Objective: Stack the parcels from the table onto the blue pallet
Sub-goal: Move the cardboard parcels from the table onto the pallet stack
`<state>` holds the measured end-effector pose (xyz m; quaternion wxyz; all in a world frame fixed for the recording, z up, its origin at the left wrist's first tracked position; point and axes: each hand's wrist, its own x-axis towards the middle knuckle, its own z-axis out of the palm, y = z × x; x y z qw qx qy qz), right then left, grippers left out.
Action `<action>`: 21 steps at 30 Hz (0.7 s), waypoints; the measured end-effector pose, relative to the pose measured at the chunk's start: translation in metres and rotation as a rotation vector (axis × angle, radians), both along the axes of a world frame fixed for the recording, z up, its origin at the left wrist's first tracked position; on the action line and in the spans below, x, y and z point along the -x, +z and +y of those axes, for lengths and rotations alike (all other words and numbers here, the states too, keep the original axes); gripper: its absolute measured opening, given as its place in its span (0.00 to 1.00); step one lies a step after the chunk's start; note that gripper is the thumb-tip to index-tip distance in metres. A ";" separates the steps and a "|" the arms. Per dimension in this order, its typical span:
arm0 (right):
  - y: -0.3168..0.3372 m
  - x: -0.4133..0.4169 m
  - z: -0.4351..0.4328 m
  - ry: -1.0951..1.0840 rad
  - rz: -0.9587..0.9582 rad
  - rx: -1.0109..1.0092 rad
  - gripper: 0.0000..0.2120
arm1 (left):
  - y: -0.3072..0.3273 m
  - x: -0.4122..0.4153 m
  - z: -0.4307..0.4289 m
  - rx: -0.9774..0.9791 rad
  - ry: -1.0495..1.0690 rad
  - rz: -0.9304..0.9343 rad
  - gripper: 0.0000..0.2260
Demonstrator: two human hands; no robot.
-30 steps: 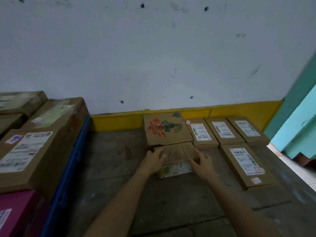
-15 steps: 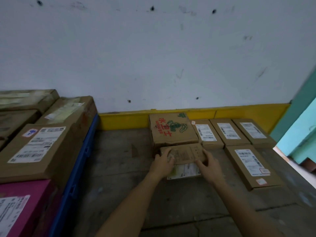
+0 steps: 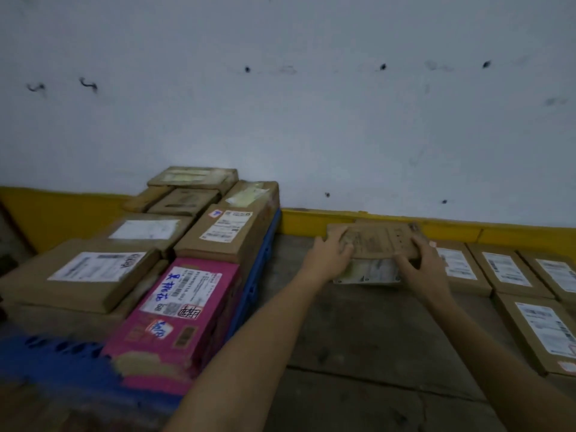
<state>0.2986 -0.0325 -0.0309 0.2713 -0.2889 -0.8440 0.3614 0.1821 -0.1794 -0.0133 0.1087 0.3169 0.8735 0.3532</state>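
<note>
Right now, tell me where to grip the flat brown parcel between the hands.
Grip the brown parcel by its short ends, left hand from the left, right hand from the right: it is wide and flat, with both ends reachable.

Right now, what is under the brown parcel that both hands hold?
A pale labelled surface shows below the near edge of the brown parcel, perhaps another parcel. It, the left hand and right hand cover the rest.

A warehouse sorting area; labelled parcels (image 3: 461, 266) cover a table (image 3: 358, 332) beside a loaded blue pallet (image 3: 252, 288).
</note>
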 end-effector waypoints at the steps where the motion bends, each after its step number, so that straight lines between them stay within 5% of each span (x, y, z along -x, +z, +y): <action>1: 0.006 0.006 -0.008 0.010 0.011 -0.006 0.28 | 0.007 0.006 -0.010 -0.002 0.012 0.014 0.22; 21: 0.085 0.222 -0.254 0.311 0.142 0.114 0.29 | 0.097 0.202 -0.269 -0.075 0.378 0.311 0.18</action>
